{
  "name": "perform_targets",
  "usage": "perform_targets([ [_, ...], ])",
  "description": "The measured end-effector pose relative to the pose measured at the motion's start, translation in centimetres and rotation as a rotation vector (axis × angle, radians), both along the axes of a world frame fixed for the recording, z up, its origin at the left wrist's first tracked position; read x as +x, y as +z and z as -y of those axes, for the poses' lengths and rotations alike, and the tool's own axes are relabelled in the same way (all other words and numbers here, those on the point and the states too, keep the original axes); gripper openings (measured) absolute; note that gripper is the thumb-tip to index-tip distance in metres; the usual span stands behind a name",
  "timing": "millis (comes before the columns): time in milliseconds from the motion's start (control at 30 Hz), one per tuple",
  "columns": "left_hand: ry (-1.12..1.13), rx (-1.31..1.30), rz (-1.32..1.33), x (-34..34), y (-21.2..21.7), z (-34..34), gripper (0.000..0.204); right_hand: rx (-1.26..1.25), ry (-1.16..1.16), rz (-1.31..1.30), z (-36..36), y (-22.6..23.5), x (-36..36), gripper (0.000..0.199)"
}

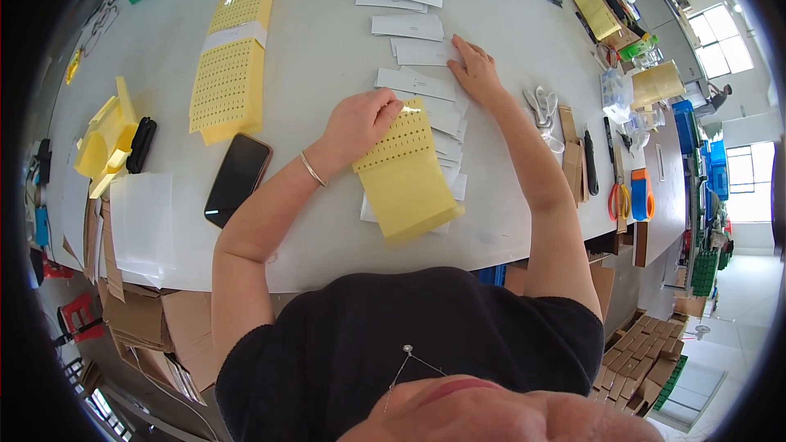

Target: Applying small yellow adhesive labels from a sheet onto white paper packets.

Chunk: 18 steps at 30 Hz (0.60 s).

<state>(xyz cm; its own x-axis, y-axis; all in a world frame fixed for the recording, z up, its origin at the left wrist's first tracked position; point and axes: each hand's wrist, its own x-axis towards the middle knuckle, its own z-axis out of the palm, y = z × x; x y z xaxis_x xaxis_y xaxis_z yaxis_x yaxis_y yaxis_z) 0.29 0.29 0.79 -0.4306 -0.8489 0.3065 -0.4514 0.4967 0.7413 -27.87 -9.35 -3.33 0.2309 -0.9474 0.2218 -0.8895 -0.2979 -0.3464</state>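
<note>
Left hand (358, 127) fingers clamped on upper end of yellow punched strip (409, 196), which lies over white slips (415, 84), right hand (476, 74) fingers apart at slips' edge; 1 sideways drag could scatter slips underneath.

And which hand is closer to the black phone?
Left. The left hand is right of the phone, gripping the yellow card; the right hand is farther right, by the white slips.
</note>
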Motion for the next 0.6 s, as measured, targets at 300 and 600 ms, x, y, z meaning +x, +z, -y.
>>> perform_targets([
  [300,-0.025,0.007,0.073,-0.7,-0.1,-0.4,0.021,-0.033,0.257,0.55,-7.3,4.0,4.1,0.021],
  [600,-0.043,0.042,0.014,-1.4,-0.3,-0.2,0.022,-0.391,0.502,0.138,-10.0,5.5,5.4,0.011],
])
